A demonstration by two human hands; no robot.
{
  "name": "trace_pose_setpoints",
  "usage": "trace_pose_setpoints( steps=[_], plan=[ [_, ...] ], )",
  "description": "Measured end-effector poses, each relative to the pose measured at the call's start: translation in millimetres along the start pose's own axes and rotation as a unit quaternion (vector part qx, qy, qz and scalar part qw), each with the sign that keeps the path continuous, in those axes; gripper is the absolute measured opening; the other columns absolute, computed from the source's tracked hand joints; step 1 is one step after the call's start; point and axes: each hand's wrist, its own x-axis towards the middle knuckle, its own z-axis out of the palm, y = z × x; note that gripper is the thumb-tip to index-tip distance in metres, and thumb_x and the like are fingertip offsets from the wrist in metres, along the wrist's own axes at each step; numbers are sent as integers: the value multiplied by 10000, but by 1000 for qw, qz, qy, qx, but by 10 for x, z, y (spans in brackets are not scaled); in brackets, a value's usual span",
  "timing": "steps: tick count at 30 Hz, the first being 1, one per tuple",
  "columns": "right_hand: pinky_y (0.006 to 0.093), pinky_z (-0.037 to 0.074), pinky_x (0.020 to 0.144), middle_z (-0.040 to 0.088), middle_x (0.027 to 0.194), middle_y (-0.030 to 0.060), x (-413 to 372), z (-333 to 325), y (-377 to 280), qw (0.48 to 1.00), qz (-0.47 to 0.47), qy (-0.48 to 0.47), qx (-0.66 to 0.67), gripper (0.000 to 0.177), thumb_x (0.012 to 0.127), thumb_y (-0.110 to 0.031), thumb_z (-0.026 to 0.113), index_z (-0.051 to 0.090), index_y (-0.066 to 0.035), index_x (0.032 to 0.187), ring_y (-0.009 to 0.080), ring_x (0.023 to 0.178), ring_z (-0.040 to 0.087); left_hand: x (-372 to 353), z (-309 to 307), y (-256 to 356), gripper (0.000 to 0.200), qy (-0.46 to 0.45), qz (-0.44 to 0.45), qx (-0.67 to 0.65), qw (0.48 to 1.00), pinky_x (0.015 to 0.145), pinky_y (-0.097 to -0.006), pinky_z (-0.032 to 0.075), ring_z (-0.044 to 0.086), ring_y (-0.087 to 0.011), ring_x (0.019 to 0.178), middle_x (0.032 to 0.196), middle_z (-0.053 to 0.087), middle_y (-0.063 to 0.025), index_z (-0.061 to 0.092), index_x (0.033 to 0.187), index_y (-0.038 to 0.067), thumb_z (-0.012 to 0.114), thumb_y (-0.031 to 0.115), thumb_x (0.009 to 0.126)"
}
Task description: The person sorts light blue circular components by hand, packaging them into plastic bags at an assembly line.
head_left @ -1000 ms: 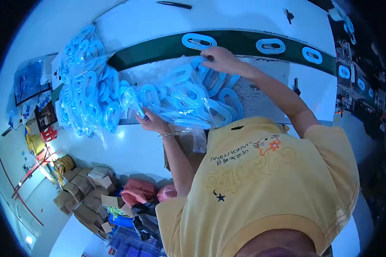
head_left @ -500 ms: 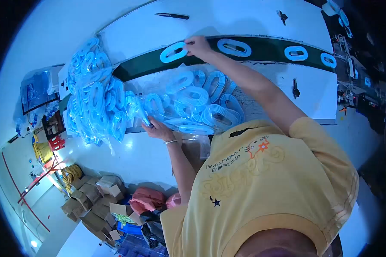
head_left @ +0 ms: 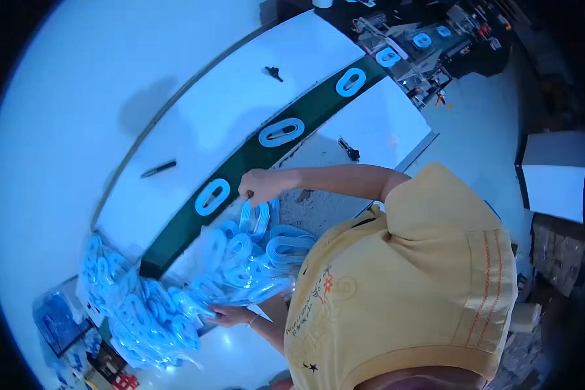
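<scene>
My right hand (head_left: 261, 187) is closed, its fingertips at the upper end of an oval coil of flat pale-blue cord (head_left: 261, 221) at the top of a loose heap. My left hand (head_left: 232, 316) has its fingers closed at the edge of a clear plastic bag (head_left: 205, 309), beside the big pile of bagged coils (head_left: 136, 315). One oval coil (head_left: 212, 197) lies flat on the green conveyor belt (head_left: 169, 250), just left of my right hand. Farther along the belt lie another coil (head_left: 281, 132) and a third (head_left: 351, 82).
White tabletops (head_left: 195, 136) flank the belt. A dark pen-like tool (head_left: 158, 169) and a black clamp-like fitting (head_left: 274, 73) are on the far side; a similar fitting (head_left: 349, 149) is on the near side. Machinery (head_left: 413, 55) carrying more coils stands at the belt's far end.
My right hand has left the coil on the belt and come back to the heap, closing at a coil there. My left hand stays by the plastic. The view has swung right.
</scene>
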Motion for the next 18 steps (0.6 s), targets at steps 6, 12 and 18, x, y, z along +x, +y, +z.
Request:
trace_pose_setpoints(
  steps=[6,12,18],
  plan=[
    [233,490,521,610,717,79,271,-380,101,931,212,136,263,168,711,-75,670,644,50,820,127,554,528,-7,-29,261,388,-21,-101,-15,995,711,-335,463,562,-232,775,966,603,-209,479,1208,-15,540,208,896],
    [244,543,616,639,782,111,1080,602,262,830,265,197,449,328,701,-55,708,614,67,991,162,677,609,-42,11,65,247,1,-59,7,998,616,-329,435,488,-216,639,785,595,-177,547,1042,-39,545,144,875],
    [296,496,666,621,817,60,1043,502,308,969,230,87,14,243,767,-136,628,629,16,956,154,672,579,13,19,203,167,-6,-53,11,999,487,-311,348,364,-143,532,635,483,-88,526,918,4,537,169,895]
  ],
)
